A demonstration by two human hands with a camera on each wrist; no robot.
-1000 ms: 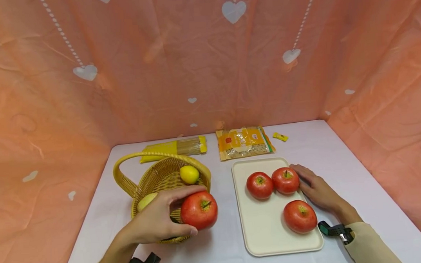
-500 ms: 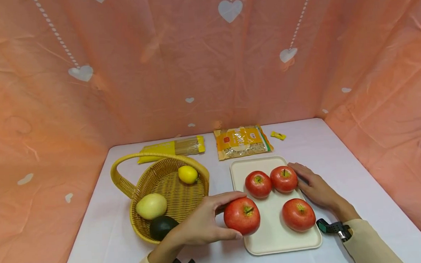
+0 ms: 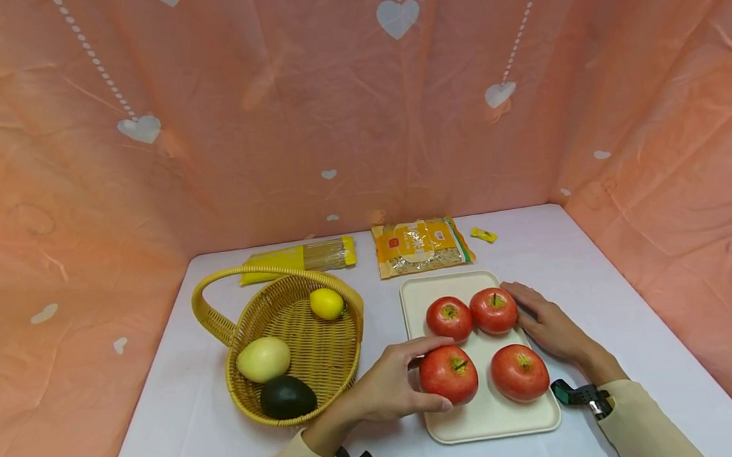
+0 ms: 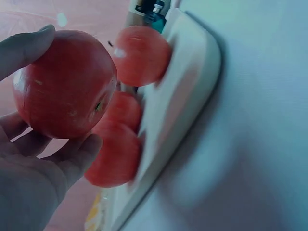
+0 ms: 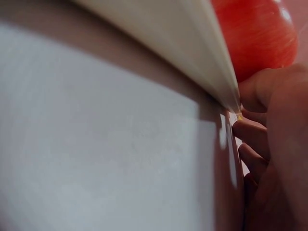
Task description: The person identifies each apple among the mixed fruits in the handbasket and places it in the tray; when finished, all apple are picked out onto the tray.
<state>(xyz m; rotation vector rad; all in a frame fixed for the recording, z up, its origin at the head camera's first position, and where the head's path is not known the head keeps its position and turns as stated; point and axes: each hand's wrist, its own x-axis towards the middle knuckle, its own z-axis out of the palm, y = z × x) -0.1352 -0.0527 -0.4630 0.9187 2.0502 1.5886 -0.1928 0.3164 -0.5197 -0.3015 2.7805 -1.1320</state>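
In the head view my left hand (image 3: 388,384) grips a red apple (image 3: 449,375) over the left edge of the cream tray (image 3: 473,425). The left wrist view shows thumb and fingers around this apple (image 4: 67,84), with space between it and the tray. Three more red apples sit on the tray: two side by side toward the back (image 3: 448,320) and one at front right (image 3: 519,373). My right hand (image 3: 551,326) holds the tray's right edge beside the back-right apple. In the right wrist view its thumb (image 5: 257,89) is at the rim and its fingers are on the outer side.
To the left stands a yellow wicker basket (image 3: 310,347) with a tall handle. It contains a lemon (image 3: 328,304), a pale yellow-green fruit (image 3: 264,360) and a dark avocado (image 3: 287,397). Behind lie a noodle pack (image 3: 300,257), a grain bag (image 3: 422,246) and a small yellow packet (image 3: 483,235).
My left hand has carried its apple rightward from over the basket to over the tray, uncovering the avocado and pale fruit. The right hand stays at the tray's edge.
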